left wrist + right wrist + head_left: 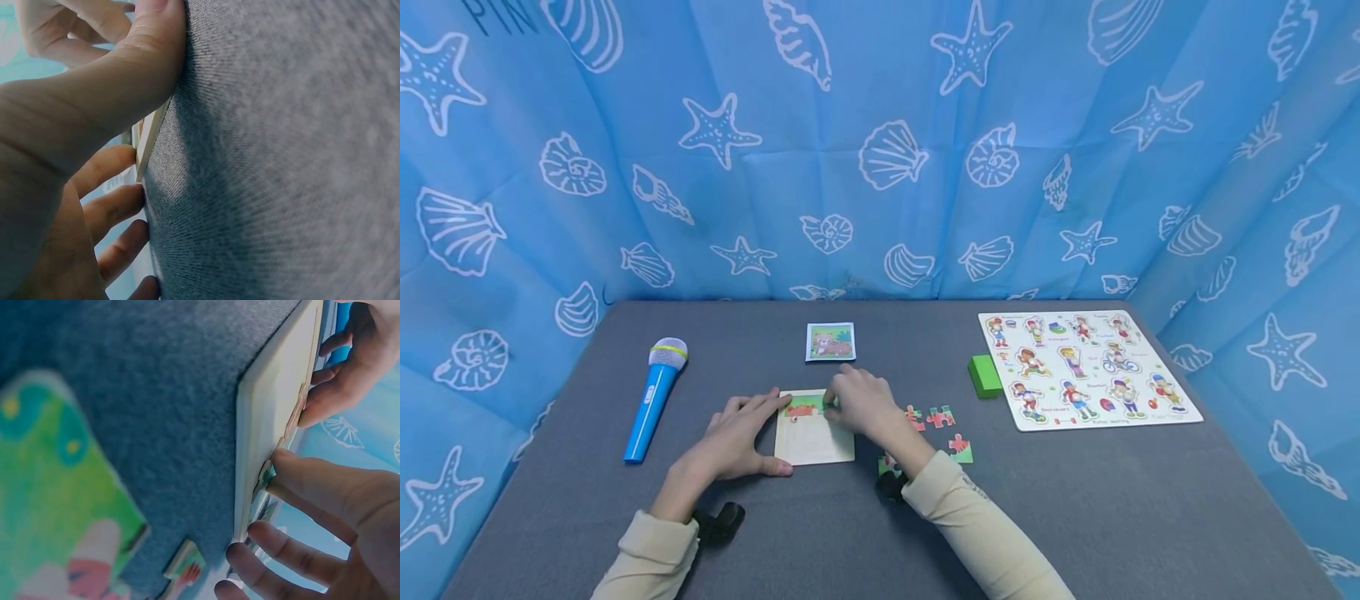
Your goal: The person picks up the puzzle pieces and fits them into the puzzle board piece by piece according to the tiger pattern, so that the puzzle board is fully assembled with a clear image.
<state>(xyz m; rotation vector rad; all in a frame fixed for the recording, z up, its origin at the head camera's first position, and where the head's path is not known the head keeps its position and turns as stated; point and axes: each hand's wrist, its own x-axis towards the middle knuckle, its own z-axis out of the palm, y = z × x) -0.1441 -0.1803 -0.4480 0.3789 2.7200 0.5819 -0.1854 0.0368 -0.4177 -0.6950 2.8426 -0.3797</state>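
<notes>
A small wooden puzzle tray [815, 446] lies in the middle of the table, with red and green jigsaw pieces [801, 409] along its far edge. My left hand [730, 442] rests at its left side, index fingertip at the far corner and thumb by the near one, the fingers spread. Thumb and index finger of my right hand [863, 404] pinch a green jigsaw piece [265, 475] at the tray's far right; the hand partly hides it in the head view. Several loose jigsaw pieces [940, 417] lie right of the tray, some partly behind my right forearm.
Behind the tray lies a square picture card [831, 342]. A blue toy microphone [655, 400] is at the left. At the right, a green block [985, 377] touches or nearly touches a white board of sports figures [1093, 367]. A blue curtain [880, 208] hangs behind the table.
</notes>
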